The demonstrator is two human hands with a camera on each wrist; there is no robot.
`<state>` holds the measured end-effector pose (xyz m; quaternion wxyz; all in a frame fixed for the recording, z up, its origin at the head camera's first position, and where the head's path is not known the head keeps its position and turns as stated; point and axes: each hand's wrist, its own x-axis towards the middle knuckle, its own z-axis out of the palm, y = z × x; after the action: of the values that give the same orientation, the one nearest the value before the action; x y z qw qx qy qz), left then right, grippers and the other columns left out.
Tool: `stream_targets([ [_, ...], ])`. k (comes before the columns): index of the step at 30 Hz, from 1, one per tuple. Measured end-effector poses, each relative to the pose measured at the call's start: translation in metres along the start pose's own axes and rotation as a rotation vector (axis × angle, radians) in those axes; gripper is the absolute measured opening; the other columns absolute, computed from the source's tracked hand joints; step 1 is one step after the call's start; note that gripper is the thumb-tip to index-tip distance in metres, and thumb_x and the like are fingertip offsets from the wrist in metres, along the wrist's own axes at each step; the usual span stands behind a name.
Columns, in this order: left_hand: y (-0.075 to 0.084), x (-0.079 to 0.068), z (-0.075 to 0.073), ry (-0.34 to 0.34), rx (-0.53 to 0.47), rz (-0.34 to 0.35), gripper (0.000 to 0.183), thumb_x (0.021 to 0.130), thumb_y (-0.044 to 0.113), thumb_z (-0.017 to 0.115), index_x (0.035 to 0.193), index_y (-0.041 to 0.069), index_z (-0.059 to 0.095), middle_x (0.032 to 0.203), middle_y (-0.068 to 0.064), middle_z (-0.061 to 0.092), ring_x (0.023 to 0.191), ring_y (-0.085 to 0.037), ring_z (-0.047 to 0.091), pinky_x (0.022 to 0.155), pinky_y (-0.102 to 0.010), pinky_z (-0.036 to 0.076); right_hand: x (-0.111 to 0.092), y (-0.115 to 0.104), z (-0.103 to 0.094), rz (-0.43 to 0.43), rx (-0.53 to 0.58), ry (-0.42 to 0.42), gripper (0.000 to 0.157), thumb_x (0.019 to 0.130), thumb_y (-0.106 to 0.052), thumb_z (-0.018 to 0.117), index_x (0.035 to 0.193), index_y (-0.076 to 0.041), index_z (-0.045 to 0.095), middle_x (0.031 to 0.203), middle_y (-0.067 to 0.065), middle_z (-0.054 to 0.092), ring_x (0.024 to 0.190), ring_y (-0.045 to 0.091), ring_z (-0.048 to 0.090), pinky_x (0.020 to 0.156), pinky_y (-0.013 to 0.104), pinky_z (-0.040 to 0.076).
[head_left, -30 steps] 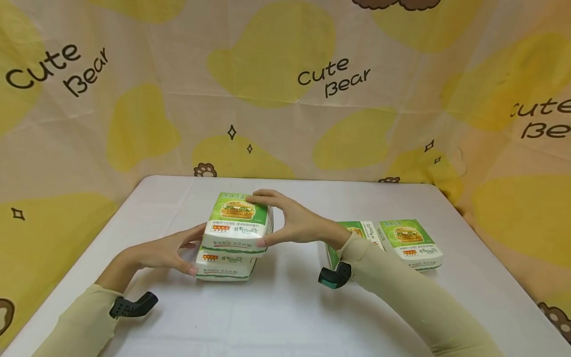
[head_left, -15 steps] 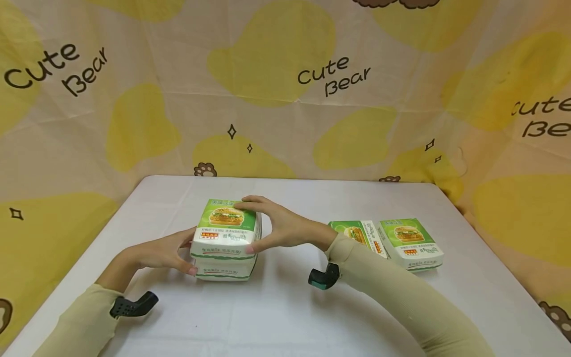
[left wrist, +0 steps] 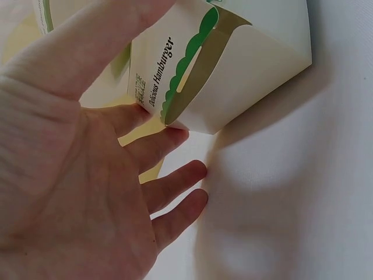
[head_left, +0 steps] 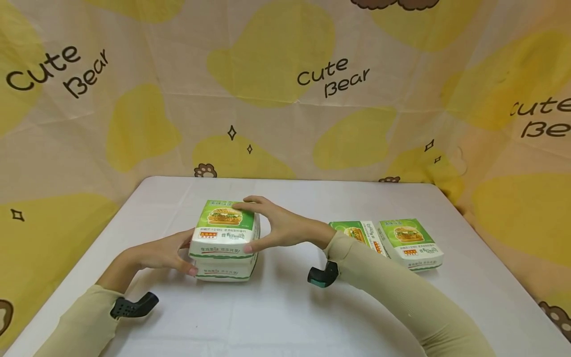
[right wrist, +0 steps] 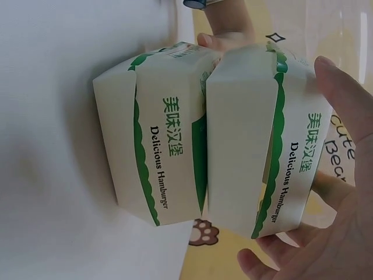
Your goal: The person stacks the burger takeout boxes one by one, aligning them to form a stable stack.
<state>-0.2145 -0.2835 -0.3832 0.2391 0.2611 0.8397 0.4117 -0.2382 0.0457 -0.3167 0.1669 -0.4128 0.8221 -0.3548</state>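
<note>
Two white-and-green hamburger boxes form a stack left of centre in the head view. My right hand [head_left: 285, 225] grips the upper hamburger box [head_left: 223, 235] from the right, thumb at its front and fingers over the far top edge. Beneath it sits the lower hamburger box [head_left: 223, 272], its front face showing. My left hand [head_left: 162, 254] holds that box's left side, thumb at the front corner and other fingers toward the back. In the right wrist view the upper box [right wrist: 242, 140] rests against the lower box [right wrist: 166, 151]; the left wrist view shows fingertips at the lower box [left wrist: 250, 81].
To the right on the white table [head_left: 276, 317] lie two more hamburger boxes, one flat and facing me [head_left: 410, 240], the other turned sideways [head_left: 357, 233] and partly behind my right forearm. A printed cloth backdrop [head_left: 267, 124] rises beyond the table's far edge.
My right hand has moved left and down with the upper hamburger box, bringing it squarely over the lower one. My left hand has stayed almost still.
</note>
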Motion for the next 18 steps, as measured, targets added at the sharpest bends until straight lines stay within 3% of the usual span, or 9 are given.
stream_targets([
  [8, 0.0028, -0.0008, -0.0005, -0.012, 0.002, -0.014, 0.096, 0.077, 0.02, 0.085, 0.155, 0.008, 0.031, 0.146, -0.011, 0.056, 0.142, -0.045, 0.038, 0.11, -0.076, 0.026, 0.0006, -0.0006, 0.001, -0.019, -0.002, -0.003, 0.091, 0.081, -0.035, 0.083, 0.158, -0.033, 0.033, 0.164, -0.002, 0.021, 0.15, 0.02, 0.026, 0.122, 0.051, 0.03],
  [18, 0.0004, -0.0002, 0.0005, -0.009, -0.016, 0.006, 0.096, 0.077, 0.019, 0.084, 0.155, 0.006, 0.03, 0.151, -0.015, 0.052, 0.145, -0.052, 0.033, 0.112, -0.079, 0.02, 0.0008, -0.0009, 0.0011, -0.027, -0.005, -0.013, 0.093, 0.081, -0.036, 0.083, 0.158, -0.034, 0.031, 0.165, -0.003, 0.018, 0.151, 0.021, 0.024, 0.122, 0.052, 0.03],
])
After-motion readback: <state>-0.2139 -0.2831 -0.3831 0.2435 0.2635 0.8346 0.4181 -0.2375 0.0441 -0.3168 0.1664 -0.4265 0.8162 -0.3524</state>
